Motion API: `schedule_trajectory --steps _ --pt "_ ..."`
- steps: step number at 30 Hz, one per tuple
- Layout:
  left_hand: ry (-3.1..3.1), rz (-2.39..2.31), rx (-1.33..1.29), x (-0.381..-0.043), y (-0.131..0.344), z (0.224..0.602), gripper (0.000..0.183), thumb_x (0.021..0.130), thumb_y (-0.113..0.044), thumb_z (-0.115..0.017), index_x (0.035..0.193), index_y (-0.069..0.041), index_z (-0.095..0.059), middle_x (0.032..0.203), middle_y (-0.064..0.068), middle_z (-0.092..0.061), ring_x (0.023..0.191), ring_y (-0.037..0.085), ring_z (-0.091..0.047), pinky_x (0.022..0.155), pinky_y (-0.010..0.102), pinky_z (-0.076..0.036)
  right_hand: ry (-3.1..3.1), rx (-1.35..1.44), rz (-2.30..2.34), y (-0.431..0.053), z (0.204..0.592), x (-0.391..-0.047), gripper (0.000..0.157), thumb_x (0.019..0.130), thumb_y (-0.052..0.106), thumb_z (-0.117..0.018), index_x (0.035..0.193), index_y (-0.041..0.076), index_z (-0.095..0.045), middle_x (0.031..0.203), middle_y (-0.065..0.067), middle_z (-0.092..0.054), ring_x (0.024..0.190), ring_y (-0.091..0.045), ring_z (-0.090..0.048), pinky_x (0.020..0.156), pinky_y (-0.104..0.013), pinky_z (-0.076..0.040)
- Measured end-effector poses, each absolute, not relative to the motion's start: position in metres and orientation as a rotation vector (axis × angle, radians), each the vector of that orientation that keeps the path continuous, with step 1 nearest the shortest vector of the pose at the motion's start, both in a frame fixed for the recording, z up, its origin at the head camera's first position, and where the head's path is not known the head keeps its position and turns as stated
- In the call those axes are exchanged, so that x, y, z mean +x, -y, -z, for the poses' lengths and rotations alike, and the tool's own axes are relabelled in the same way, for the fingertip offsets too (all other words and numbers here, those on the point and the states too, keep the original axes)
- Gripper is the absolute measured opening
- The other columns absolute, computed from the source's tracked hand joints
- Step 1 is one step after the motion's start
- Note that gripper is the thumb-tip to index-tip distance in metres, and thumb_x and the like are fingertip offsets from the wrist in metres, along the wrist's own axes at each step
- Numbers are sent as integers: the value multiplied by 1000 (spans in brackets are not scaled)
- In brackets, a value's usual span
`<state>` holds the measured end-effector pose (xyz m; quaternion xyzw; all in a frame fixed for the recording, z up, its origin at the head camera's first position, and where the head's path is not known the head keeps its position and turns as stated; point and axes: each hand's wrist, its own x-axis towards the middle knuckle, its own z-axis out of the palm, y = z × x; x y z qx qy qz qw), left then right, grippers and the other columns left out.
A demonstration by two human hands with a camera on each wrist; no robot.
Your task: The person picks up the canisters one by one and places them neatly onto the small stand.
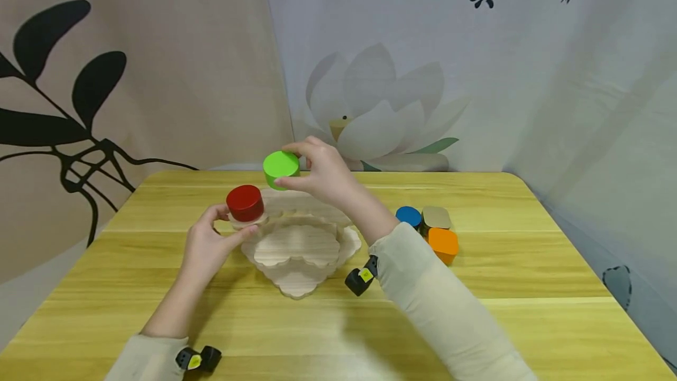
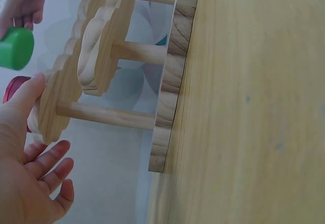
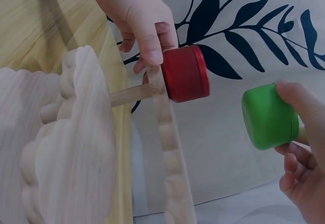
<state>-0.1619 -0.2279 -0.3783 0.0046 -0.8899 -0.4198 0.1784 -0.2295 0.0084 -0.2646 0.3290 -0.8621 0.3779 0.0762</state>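
In the head view my left hand [image 1: 207, 243] grips the left end of the top tier of a pale wooden tiered stand [image 1: 296, 246], thumb above and fingers below. A round red canister [image 1: 245, 203] stands on that tier, right beside the thumb. Between thumb and fingers, my right hand [image 1: 325, 175] pinches a green canister [image 1: 281, 168], held up behind the red one and apart from the stand. The right wrist view shows a gap between the green canister [image 3: 269, 116] and the red canister [image 3: 185, 74]. Round posts [image 2: 106, 115] join the scalloped tiers in the left wrist view.
To the right on the wooden table [image 1: 508, 322] sit a blue canister [image 1: 409, 216], a beige one [image 1: 436, 217] and an orange one [image 1: 443, 244], close together near the right forearm. A printed curtain [image 1: 201, 75] hangs behind the table's far edge.
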Motion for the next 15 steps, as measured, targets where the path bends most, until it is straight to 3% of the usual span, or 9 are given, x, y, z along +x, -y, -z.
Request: schedule_trajectory --steps 15 --pt "2522 1176 28 -161 226 376 61 75 -38 -82 119 -4 -56 108 10 -56 70 21 -42 56 30 -38 2669 889 -1104 8 287 -240 58 78 34 -81 126 9 -61 106 0 -56 88 -17 -51 72 -24 -43"
